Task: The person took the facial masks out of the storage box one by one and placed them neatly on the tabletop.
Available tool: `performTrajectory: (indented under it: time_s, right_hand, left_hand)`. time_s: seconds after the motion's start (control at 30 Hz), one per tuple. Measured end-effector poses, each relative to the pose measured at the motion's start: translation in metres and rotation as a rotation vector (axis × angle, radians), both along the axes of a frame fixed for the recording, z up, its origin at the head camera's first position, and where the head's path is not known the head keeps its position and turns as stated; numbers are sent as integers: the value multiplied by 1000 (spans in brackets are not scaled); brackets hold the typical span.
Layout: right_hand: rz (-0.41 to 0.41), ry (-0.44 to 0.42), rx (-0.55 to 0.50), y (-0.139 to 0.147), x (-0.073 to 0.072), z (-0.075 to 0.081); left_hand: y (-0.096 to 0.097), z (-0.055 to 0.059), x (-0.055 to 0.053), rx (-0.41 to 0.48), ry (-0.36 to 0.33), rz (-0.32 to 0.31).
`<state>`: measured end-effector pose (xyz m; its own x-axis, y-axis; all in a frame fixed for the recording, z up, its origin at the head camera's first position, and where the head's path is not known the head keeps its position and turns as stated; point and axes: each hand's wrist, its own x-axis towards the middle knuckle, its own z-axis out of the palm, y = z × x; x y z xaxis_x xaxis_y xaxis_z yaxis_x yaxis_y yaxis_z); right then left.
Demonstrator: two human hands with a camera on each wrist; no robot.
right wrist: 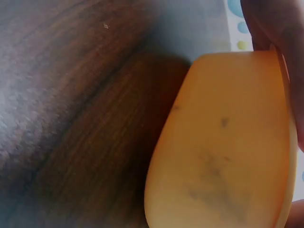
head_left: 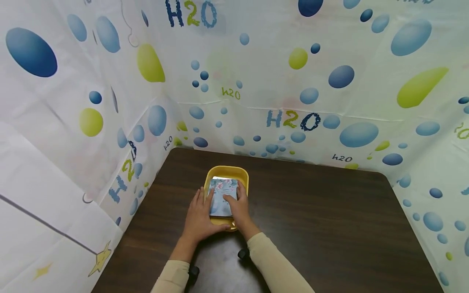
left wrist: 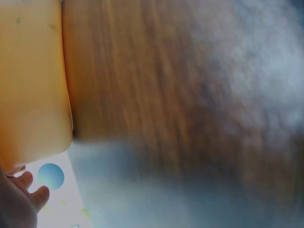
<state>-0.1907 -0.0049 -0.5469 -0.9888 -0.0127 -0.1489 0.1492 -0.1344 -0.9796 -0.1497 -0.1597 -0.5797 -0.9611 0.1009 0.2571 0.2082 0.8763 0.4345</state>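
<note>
A yellow tray (head_left: 228,171) holds a small booklet (head_left: 221,206) with a pale blue, pink-flowered cover. Something white shows along the booklet's far edge. My left hand (head_left: 199,219) lies along the left side with straight fingers, its index finger touching the booklet's left edge and its thumb stretched along the tray's near rim. On the right, my right hand (head_left: 240,211) grips the booklet, thumb on the cover and fingers at its right edge. The tray's smooth outer wall (right wrist: 223,142) fills much of the right wrist view, and the left wrist view also shows the tray (left wrist: 33,80).
The dark wooden table (head_left: 322,228) extends to the right of the tray. A white cloth (head_left: 256,77) printed with blue and green drops hangs behind the table and along both sides. Dark wrist devices (head_left: 243,254) sit under the cuffs.
</note>
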Motion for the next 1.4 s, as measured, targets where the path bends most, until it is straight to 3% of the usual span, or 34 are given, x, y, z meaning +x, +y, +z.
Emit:
performTrajectory:
  time_s: [0.17,0.37,0.53,0.7,0.9,1.23,1.4]
  right_hand:
    - [7,78,-60,1,0,-4]
    - [71,58,-92,2,-1,-4]
    - [130,22,-61,0,1,-3]
    - [201,-2,35,-1,2,-4]
    - [175,4,63,-2,-1,-6]
    - [101,34,54,4,-5,-2]
    - [91,14,22,12,-11,4]
  left_hand:
    - [3,0,0,13,-4,-3]
    - [2,3,1,27,18,-15]
    - [-2,2,3,25,21,-12]
    - [-3,-1,4,38,7,-12]
    - [-1,-3,3,68,-19,-8]
    - [0,-1,4,58,9,-9]
    - [0,-1,4,67,-28,-4]
